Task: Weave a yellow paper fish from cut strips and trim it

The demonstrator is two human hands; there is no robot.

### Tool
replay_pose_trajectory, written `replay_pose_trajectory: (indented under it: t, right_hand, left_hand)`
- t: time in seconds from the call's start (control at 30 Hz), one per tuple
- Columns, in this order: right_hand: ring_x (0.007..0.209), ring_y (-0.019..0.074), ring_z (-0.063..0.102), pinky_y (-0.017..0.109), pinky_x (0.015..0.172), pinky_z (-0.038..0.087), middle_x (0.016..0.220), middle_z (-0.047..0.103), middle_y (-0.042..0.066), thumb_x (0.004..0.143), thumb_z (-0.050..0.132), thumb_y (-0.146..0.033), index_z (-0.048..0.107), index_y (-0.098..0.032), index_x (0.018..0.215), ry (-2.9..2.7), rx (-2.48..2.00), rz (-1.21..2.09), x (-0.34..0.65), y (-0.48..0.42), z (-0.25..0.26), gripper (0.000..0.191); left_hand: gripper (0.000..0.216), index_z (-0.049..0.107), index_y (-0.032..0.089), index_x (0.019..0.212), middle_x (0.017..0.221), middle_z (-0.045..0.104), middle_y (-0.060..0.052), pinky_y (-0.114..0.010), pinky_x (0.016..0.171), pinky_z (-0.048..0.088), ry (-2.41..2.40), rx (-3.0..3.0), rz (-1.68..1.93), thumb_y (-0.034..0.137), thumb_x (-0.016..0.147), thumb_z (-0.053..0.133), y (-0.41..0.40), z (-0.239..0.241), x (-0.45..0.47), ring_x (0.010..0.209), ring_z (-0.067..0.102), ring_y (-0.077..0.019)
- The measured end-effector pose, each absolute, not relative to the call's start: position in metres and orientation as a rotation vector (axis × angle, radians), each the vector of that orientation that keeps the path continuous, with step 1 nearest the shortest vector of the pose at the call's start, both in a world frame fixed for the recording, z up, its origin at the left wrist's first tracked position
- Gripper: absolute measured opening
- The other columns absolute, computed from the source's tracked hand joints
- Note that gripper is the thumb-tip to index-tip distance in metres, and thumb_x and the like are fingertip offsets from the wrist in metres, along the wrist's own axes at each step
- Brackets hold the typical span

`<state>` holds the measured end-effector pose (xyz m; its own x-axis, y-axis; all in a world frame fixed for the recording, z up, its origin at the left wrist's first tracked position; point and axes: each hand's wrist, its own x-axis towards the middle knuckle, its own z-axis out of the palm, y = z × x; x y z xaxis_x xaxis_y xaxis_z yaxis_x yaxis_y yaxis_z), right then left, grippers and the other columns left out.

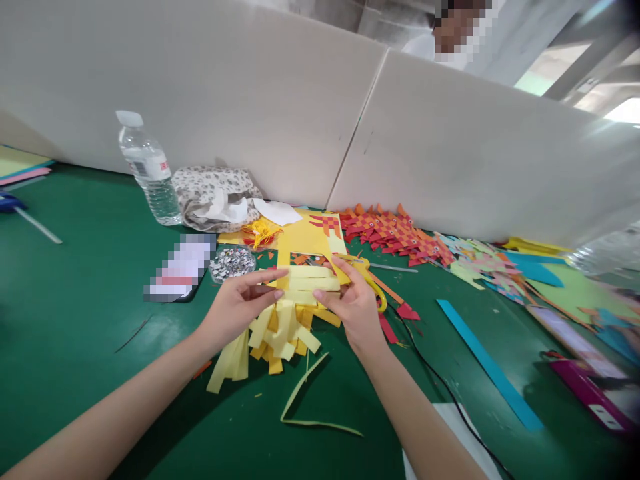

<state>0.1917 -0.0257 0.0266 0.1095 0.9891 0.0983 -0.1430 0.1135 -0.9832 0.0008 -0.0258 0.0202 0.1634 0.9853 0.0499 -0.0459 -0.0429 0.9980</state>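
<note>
Left hand (250, 297): finger and thumb pinch the left side of the strips
Right hand (357, 293): it pinches their right side
Strips (311, 283): between both hands, pale ones crossing deeper yellow; the weaving seems only partly done
Pile (285, 333): loose strips nearer the person, apparently unused
Fish (390, 233): red-orange, woven, heaped beyond; they look finished

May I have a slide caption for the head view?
Left hand and right hand hold yellow paper strips above green tabletop.
</note>
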Motion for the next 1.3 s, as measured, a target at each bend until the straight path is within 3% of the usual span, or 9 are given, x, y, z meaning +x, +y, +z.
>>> replay_pose_trajectory:
  t: [0.47, 0.57, 0.67, 0.73, 0.87, 1.07, 1.17, 1.3]
  right_hand:
    - [0.092, 0.0219, 0.064, 0.036, 0.080, 0.055, 0.120, 0.059, 0.007, 0.058, 0.078, -0.023, 0.053, -0.023, 0.120, -1.106, -1.009, 1.038, 0.189, -0.028, 0.025, 0.067]
    - [0.092, 0.0197, 0.064, 0.034, 0.079, 0.055, 0.123, 0.058, 0.007, 0.059, 0.077, -0.025, 0.050, -0.023, 0.124, -1.069, -1.020, 0.977, 0.190, -0.028, 0.027, 0.071]
    - [0.095, 0.0182, 0.063, 0.030, 0.077, 0.055, 0.125, 0.056, 0.005, 0.068, 0.071, -0.033, 0.053, -0.023, 0.122, -0.983, -1.100, 0.899, 0.194, -0.026, 0.025, 0.057]
    - [0.090, 0.0180, 0.065, 0.026, 0.069, 0.056, 0.119, 0.061, 0.006, 0.072, 0.066, -0.038, 0.059, -0.022, 0.115, -0.936, -1.172, 0.902, 0.196, -0.024, 0.022, 0.047]
    - [0.069, 0.0167, 0.068, 0.024, 0.054, 0.054, 0.099, 0.069, 0.006, 0.067, 0.069, -0.041, 0.066, -0.019, 0.102, -0.967, -1.269, 1.016, 0.193, -0.024, 0.019, 0.041]
    - [0.072, 0.0176, 0.069, 0.026, 0.061, 0.054, 0.100, 0.069, 0.006, 0.070, 0.068, -0.040, 0.065, -0.019, 0.102, -1.004, -1.251, 1.005, 0.182, -0.033, 0.023, 0.039]
    - [0.081, 0.0184, 0.068, 0.026, 0.065, 0.054, 0.103, 0.068, 0.006, 0.073, 0.065, -0.040, 0.064, -0.020, 0.107, -0.898, -1.236, 0.897, 0.184, -0.032, 0.022, 0.039]
    - [0.058, 0.0126, 0.066, 0.028, 0.062, 0.054, 0.101, 0.069, 0.006, 0.071, 0.067, -0.038, 0.062, -0.019, 0.108, -0.856, -1.230, 0.819, 0.189, -0.029, 0.021, 0.042]
  left_hand:
    - [0.034, 0.068, 0.021, 0.101, 0.112, 0.067, -0.004, -0.022, 0.072, 0.053, 1.039, 1.239, 1.191, 0.025, 0.067, 0.072, -0.028, 0.021, 0.004, 0.078, 0.067, -0.0130]
    - [0.036, 0.068, 0.022, 0.103, 0.093, 0.073, -0.002, -0.016, 0.060, 0.051, 1.112, 1.197, 1.219, 0.024, 0.067, 0.073, -0.027, 0.020, 0.003, 0.070, 0.065, -0.0107]
    - [0.040, 0.068, 0.022, 0.105, 0.074, 0.073, 0.000, -0.015, 0.057, 0.050, 1.131, 1.117, 1.253, 0.024, 0.066, 0.074, -0.026, 0.019, 0.000, 0.064, 0.062, -0.0094]
    - [0.042, 0.068, 0.024, 0.105, 0.077, 0.073, 0.000, -0.016, 0.061, 0.051, 1.069, 1.037, 1.281, 0.024, 0.064, 0.076, -0.025, 0.018, -0.001, 0.065, 0.061, -0.0090]
    - [0.040, 0.070, 0.026, 0.100, 0.095, 0.072, 0.000, -0.020, 0.072, 0.052, 0.954, 0.885, 1.347, 0.022, 0.060, 0.078, -0.023, 0.018, -0.002, 0.074, 0.062, -0.0095]
    - [0.040, 0.071, 0.026, 0.098, 0.110, 0.067, 0.000, -0.020, 0.072, 0.052, 1.000, 0.809, 1.384, 0.023, 0.058, 0.079, -0.025, 0.020, 0.004, 0.081, 0.062, -0.0114]
    - [0.043, 0.069, 0.026, 0.102, 0.099, 0.070, -0.001, -0.017, 0.064, 0.049, 1.090, 0.842, 1.335, 0.026, 0.060, 0.078, -0.027, 0.019, 0.007, 0.073, 0.060, -0.0091]
    - [0.045, 0.067, 0.026, 0.106, 0.085, 0.071, 0.000, -0.015, 0.054, 0.045, 1.190, 0.876, 1.318, 0.029, 0.062, 0.077, -0.028, 0.017, 0.007, 0.065, 0.057, -0.0078]
